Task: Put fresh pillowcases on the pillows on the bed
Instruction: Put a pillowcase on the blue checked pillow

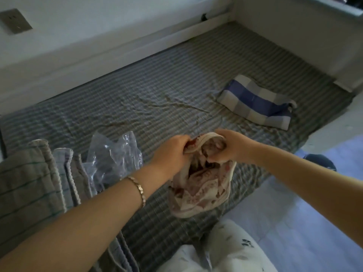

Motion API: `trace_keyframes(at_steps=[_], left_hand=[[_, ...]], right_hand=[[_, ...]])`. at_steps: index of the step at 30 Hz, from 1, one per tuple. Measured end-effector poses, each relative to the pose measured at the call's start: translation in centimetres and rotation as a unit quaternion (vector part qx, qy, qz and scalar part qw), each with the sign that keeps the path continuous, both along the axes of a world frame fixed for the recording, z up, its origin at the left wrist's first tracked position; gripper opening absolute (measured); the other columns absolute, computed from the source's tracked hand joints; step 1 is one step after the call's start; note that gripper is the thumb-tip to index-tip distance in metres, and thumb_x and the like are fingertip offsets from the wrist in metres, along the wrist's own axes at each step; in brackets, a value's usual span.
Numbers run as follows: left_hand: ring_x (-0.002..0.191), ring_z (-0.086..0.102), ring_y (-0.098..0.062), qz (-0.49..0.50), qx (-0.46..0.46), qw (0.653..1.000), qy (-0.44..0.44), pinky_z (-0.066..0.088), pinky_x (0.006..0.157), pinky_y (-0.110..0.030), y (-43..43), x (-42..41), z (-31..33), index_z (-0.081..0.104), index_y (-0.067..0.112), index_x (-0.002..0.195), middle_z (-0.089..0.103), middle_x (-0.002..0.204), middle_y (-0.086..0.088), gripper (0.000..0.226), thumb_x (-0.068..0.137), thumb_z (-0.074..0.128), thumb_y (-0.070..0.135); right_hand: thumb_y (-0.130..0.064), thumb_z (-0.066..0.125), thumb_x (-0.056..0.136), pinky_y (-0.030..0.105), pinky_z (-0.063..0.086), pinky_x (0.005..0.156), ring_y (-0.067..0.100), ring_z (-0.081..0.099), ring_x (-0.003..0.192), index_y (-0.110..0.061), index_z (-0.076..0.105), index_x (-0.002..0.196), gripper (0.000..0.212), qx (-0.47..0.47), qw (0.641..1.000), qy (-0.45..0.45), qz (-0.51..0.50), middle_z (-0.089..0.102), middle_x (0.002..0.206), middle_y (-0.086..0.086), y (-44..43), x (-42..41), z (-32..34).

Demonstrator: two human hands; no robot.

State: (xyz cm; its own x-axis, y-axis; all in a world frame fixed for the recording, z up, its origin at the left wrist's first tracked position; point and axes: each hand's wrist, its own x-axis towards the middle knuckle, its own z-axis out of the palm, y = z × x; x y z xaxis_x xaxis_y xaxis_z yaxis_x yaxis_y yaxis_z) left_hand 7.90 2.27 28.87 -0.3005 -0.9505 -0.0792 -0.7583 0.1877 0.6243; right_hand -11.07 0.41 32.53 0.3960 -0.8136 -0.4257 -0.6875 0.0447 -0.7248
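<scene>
Both my hands hold up a white pillowcase with a red-brown pattern over the near part of the bed. My left hand grips its top edge on the left, and my right hand grips the same edge on the right, fingers curled into the cloth. The rest of the pillowcase hangs bunched below my hands. A small pillow in a blue and white checked cover lies flat on the bed at the far right, well beyond my right hand.
The bed has a grey striped sheet. A crumpled clear plastic bag lies left of my hands. A folded grey quilt is piled at the near left. White wall and bed frame run along the far side; pale floor at right.
</scene>
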Motion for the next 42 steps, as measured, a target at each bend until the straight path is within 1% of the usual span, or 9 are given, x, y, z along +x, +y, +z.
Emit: trace_keyframes(at_steps=[6,12,17,22,26,29,34,38,42], left_hand=[[0.088,0.059,-0.032,0.052,-0.118,0.978,-0.162,0.049,0.070,-0.043,-2.3,0.3,-1.4,0.055,0.012,0.115,0.057,0.108,-0.009,0.029,0.089,0.048,0.004],[0.100,0.052,-0.028,0.153,0.007,0.906,-0.394,0.043,0.079,-0.038,-4.7,-0.8,-3.8,0.059,0.018,0.099,0.061,0.104,-0.007,0.012,0.087,0.057,0.018],[0.076,0.054,-0.022,0.451,0.072,0.880,-0.128,0.046,0.067,-0.032,-6.2,-4.7,-7.1,0.056,0.010,0.090,0.060,0.093,-0.010,0.013,0.089,0.047,0.001],[0.106,0.057,-0.023,0.798,0.042,0.488,0.350,0.046,0.095,-0.034,-8.9,-10.9,-10.4,0.049,0.010,0.128,0.058,0.121,-0.005,0.035,0.098,0.032,0.021],[0.092,0.061,-0.032,0.647,0.283,0.707,0.042,0.051,0.072,-0.037,-7.6,-11.8,-14.2,0.054,-0.001,0.120,0.061,0.113,-0.019,0.052,0.092,0.047,0.042],[0.063,0.053,-0.014,0.459,0.391,0.797,-0.040,0.037,0.048,-0.024,-6.6,-11.9,-15.1,0.060,0.007,0.094,0.058,0.077,0.000,0.076,0.056,0.068,0.072],[0.067,0.054,-0.010,0.297,0.464,0.809,-0.204,0.040,0.055,-0.019,-6.8,-10.4,-17.1,0.063,0.015,0.097,0.055,0.074,0.006,0.040,0.069,0.072,0.043],[0.069,0.054,-0.018,0.374,0.335,0.781,-0.371,0.045,0.058,-0.027,-8.6,-7.9,-17.4,0.062,0.010,0.090,0.050,0.069,-0.002,0.011,0.085,0.053,0.008],[0.093,0.055,-0.043,0.596,0.118,0.768,-0.204,0.043,0.070,-0.050,-11.0,-6.9,-17.6,0.048,0.005,0.113,0.054,0.108,-0.024,0.030,0.086,0.046,-0.006]], right_hand=[[-0.006,0.056,0.081,0.031,0.038,0.071,0.031,0.053,0.096,-0.013,0.056,0.105,0.026,-0.200,0.942,0.261,-0.074,0.054,0.104,0.010,-3.4,-7.9,-4.4],[-0.005,0.047,0.089,0.031,0.036,0.067,0.032,0.055,0.089,-0.005,0.058,0.106,0.021,-0.109,0.929,0.329,-0.127,0.061,0.105,0.017,-10.1,-17.6,-8.5],[-0.005,0.044,0.095,0.034,0.047,0.061,0.027,0.056,0.078,0.002,0.048,0.120,0.027,0.083,0.954,0.109,-0.268,0.058,0.105,0.016,-16.4,-22.2,-8.6],[-0.015,0.035,0.100,0.014,0.035,0.027,0.010,0.056,0.036,-0.010,0.053,0.120,0.027,0.281,0.904,0.009,-0.322,0.057,0.083,0.012,-20.7,-24.0,-9.9],[-0.004,0.039,0.097,0.032,0.048,0.061,0.031,0.062,0.090,-0.011,0.051,0.130,0.036,0.118,0.965,0.208,-0.108,0.057,0.116,0.018,-23.1,-24.8,-12.6],[0.003,0.050,0.087,0.029,0.046,0.061,0.028,0.059,0.080,0.005,0.054,0.119,0.032,0.109,0.957,0.266,-0.044,0.061,0.104,0.021,-24.0,-25.6,-14.1],[-0.017,0.070,0.079,0.029,0.047,0.057,0.023,0.062,0.078,-0.007,0.065,0.097,0.021,0.215,0.945,0.157,-0.191,0.065,0.089,0.011,-25.1,-25.5,-15.8],[-0.021,0.064,0.079,0.026,0.030,0.046,0.017,0.049,0.054,-0.013,0.060,0.066,0.015,-0.095,0.964,0.208,-0.138,0.057,0.061,0.002,-25.8,-25.0,-17.3],[-0.009,0.053,0.085,0.026,0.027,0.059,0.017,0.044,0.072,-0.016,0.050,0.085,0.008,-0.220,0.934,0.116,-0.257,0.050,0.082,0.001,-24.9,-23.4,-19.3]])
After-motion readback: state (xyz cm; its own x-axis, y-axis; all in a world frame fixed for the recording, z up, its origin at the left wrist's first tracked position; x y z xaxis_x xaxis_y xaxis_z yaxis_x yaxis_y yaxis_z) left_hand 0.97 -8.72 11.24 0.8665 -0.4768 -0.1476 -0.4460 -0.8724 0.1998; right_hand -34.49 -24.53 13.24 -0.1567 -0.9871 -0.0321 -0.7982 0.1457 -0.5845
